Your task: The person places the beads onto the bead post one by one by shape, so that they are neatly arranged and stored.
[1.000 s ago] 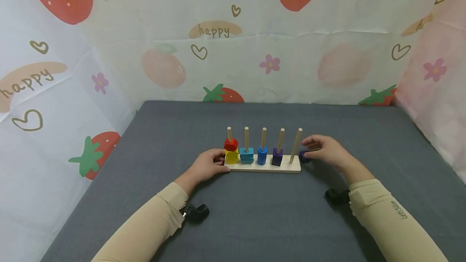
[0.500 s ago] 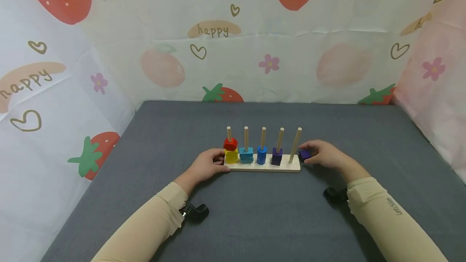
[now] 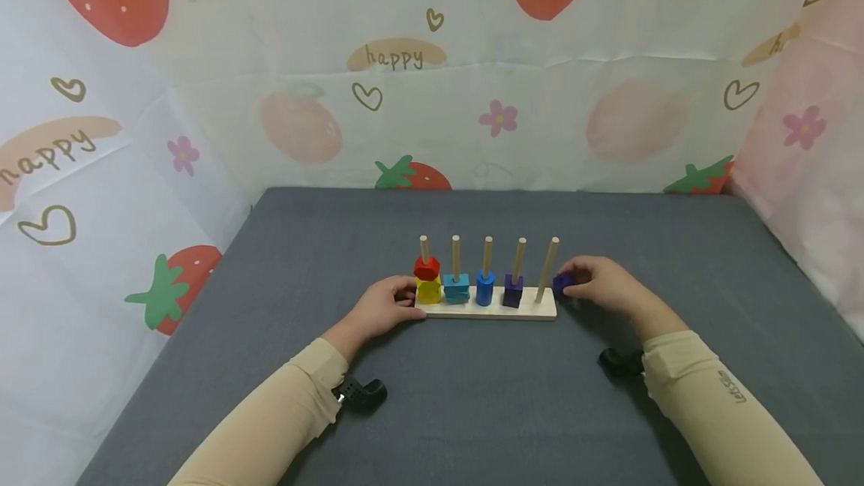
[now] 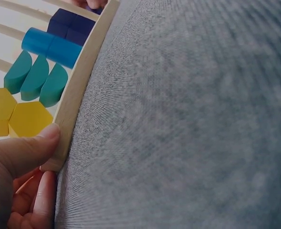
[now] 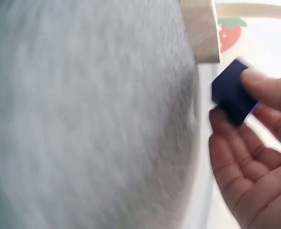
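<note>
A pale wooden peg board point(image 3: 496, 312) with upright pegs lies before me. My left hand point(image 3: 381, 304) grips its left end, thumb point(image 4: 47, 136) on the front edge and fingers round the end. Beyond the board's right end, my right hand point(image 3: 607, 287) pinches a dark purple block point(image 5: 231, 90) between thumb and fingers, tilted beside the board's corner. From left to right, the pegs carry yellow hexagons point(image 4: 31, 119) under a red block point(image 3: 427, 269), teal half-round pieces point(image 4: 35, 78), blue cylinders point(image 4: 50, 46) and purple blocks point(image 4: 69, 25). The rightmost peg point(image 3: 548, 268) is bare.
A grey cloth point(image 3: 432, 396) covers the table. Behind it hangs a white curtain point(image 3: 553, 81) printed with strawberries, hearts and flowers, continuing down both sides. Black wrist cameras point(image 3: 364, 396) sit on both sleeved forearms.
My right hand's fingers have come down and closed on the purple block beside the board, and the block has since tilted and risen slightly. My left hand has stayed in place.
</note>
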The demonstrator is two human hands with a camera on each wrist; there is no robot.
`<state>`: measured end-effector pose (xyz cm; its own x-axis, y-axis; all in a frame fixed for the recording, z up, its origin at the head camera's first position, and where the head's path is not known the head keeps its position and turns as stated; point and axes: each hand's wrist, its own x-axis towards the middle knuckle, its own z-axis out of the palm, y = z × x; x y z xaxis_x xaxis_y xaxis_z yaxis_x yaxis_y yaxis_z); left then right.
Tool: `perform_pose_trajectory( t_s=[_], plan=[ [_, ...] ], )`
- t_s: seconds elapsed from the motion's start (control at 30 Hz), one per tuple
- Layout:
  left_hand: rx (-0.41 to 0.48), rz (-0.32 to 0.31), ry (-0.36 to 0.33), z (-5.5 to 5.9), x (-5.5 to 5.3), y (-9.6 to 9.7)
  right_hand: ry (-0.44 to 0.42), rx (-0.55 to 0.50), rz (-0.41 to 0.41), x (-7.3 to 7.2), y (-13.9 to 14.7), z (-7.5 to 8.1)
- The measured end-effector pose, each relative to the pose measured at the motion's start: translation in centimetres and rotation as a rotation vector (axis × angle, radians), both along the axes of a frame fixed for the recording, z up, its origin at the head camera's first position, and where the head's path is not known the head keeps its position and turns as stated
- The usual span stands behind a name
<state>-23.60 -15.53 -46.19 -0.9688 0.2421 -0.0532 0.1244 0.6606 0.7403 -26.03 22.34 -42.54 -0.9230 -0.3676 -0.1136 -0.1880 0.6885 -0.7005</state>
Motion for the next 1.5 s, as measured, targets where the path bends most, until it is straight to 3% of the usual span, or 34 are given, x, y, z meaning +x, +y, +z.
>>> perform_pose_trajectory(
  t_s=[0.27, 0.57, 0.73, 1.03, 1.5],
  plan=[
    [0.001, 0.0, 0.003, 0.0, -0.2, -0.1, -0.018, -0.078, -0.024, 0.4, 0.1, 3.0],
    [0.004, 0.005, 0.008, 0.1, -0.3, -0.1, 0.074, -0.14, -0.062, 0.4, -0.3, 7.7],
    [-0.002, 0.006, 0.006, 0.1, -0.3, 0.0, 0.114, -0.218, -0.104, 0.9, -1.4, 9.4],
    [-0.001, 0.009, -0.004, -0.1, -0.1, 0.0, 0.14, -0.42, -0.053, 1.7, -3.8, 9.6],
    [0.002, 0.004, -0.005, -0.1, -0.1, 0.1, 0.105, -0.41, 0.033, 1.7, -5.9, 8.7]
  ],
)
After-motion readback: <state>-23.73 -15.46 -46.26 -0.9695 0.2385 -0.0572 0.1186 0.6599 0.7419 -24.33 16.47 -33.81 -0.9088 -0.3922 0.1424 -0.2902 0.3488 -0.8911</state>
